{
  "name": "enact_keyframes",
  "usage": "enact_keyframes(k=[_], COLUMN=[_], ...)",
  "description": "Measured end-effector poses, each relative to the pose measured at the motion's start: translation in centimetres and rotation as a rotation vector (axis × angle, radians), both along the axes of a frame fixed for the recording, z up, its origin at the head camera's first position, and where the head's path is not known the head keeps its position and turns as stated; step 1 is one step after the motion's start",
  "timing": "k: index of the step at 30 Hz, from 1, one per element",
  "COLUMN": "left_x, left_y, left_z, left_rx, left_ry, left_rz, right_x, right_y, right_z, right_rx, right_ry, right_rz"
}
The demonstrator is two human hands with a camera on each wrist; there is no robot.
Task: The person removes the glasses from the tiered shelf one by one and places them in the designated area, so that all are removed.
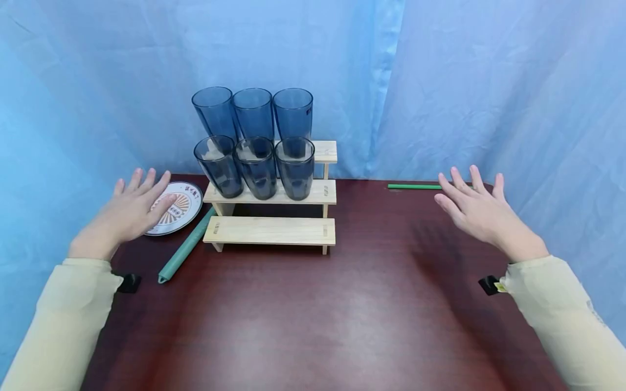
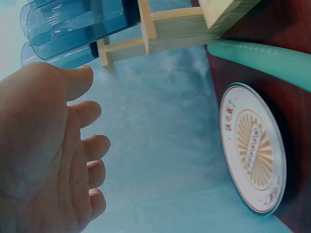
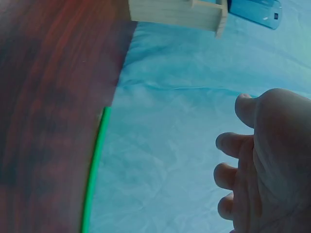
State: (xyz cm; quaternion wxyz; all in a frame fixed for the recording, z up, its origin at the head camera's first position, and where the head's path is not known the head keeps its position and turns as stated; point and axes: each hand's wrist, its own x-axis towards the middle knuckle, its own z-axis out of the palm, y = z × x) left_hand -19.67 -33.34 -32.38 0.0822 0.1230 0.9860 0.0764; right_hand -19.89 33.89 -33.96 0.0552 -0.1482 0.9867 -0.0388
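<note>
Below and to the right of the raised left fingers point(image 1: 155, 188), partly hidden by the thumb in the head view: a round white plate point(image 1: 183, 213) flat on the tabletop point(image 1: 352, 304), with dark rim, orange ray pattern and red lettering. Left fingers fanned apart, gripping nothing, with a visible gap to the plate in the left wrist view. Just beside the plate, to the right of and nearer than the left fingers: a thick green rod point(image 1: 186, 247), laid slantwise, small loop at the near end, far end hidden by the wooden stand point(image 1: 269, 231). Stand of three steps, well to the left of the right fingers point(image 1: 462, 182) and to the right of the left fingers. On the middle step, to the right of the left fingers: three dark blue-tinted glasses point(image 1: 256, 174), side by side, mouths upward. On the top step, farther back and higher in the head view than both sets of fingers: three more blue-tinted glasses point(image 1: 253, 111), also in a row with mouths upward, small dark mark near the rim of the one closest to the right fingers. Below the right fingers, along the rear edge of the tabletop: a thin green rod point(image 1: 413, 187), one end projecting leftward past the fingers, partly covered by them in the head view. Right fingers likewise spread apart, gripping nothing, clear of the thin green rod in the right wrist view. Behind everything, beyond both sets of fingers: a blue curtain point(image 1: 342, 65).
</note>
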Motion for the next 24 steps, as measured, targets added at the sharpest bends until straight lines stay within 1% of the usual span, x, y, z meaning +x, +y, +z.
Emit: enact_keyframes(k=[2, 3, 5, 8, 11, 15, 18, 19, 22, 24], left_x=[-0.1, -0.1, -0.2, -0.3, -0.4, -0.4, -0.6, -0.7, -1.2, -1.7], left_y=[0.1, 0.2, 0.3, 0.5, 0.5, 0.4, 0.4, 0.4, 0.6, 0.7], left_z=[0.6, 0.8, 1.4, 2.4, 3.1, 3.5, 3.2, 3.0, 2.4, 1.9], left_rx=[0.005, 0.023, 0.088, 0.235, 0.388, 0.585, 0.707, 0.741, 0.788, 0.803], left_ry=[0.030, 0.047, 0.091, 0.144, 0.140, 0.094, 0.013, -0.018, -0.118, -0.169], left_rz=[0.000, 0.002, 0.012, 0.036, 0.087, 0.142, 0.175, 0.186, 0.246, 0.270], right_x=[-0.2, -0.3, -0.5, -1.0, -1.7, -2.9, -3.2, -3.5, -4.5, -5.3], right_y=[-0.4, -0.6, -1.2, -2.1, -3.1, -4.9, -7.4, -8.1, -10.5, -11.9], right_z=[0.7, 1.1, 2.0, 3.5, 4.9, 6.5, 7.9, 8.2, 9.0, 9.3], right_rx=[-0.007, -0.016, -0.060, -0.192, -0.371, -0.551, -0.686, -0.743, -0.909, -1.001], right_ry=[0.018, 0.026, 0.032, 0.023, 0.001, -0.007, -0.009, -0.012, -0.030, -0.050], right_rz=[0.008, 0.014, 0.024, 0.036, 0.043, 0.042, 0.055, 0.065, 0.101, 0.116])
